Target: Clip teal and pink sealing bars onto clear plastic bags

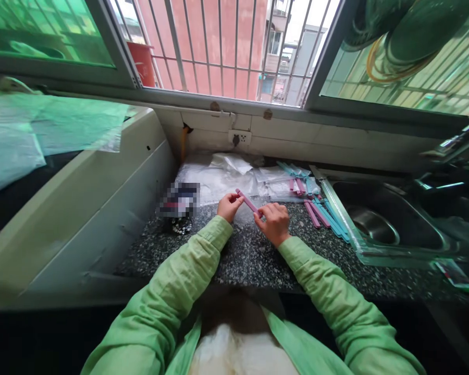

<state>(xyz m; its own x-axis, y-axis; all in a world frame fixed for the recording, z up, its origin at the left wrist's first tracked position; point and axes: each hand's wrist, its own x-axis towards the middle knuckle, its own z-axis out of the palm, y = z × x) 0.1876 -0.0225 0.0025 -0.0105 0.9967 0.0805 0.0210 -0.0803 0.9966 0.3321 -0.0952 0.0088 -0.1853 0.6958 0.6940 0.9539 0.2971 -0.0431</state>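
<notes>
A slim pink strip (248, 201), flat and straight, is held above the counter between my two hands. My left hand (230, 206) pinches its upper left end, and my right hand (274, 222) grips the lower right end. What exactly the strip is, I cannot tell. To the right of my right hand lie several similar pink strips (316, 214) and blue strips (336, 221) on the counter. Clear plastic bags (226, 179) are spread behind my hands, and a few more pink and blue strips rest on them.
The speckled stone counter (242, 260) runs up to a metal sink (410, 208) on the right, with a steel bowl (375, 225) in it. A cream-coloured appliance wall (101, 208) bounds the left. A blurred-out item (179, 199) lies beside it. A wall socket (240, 137) sits below the barred window.
</notes>
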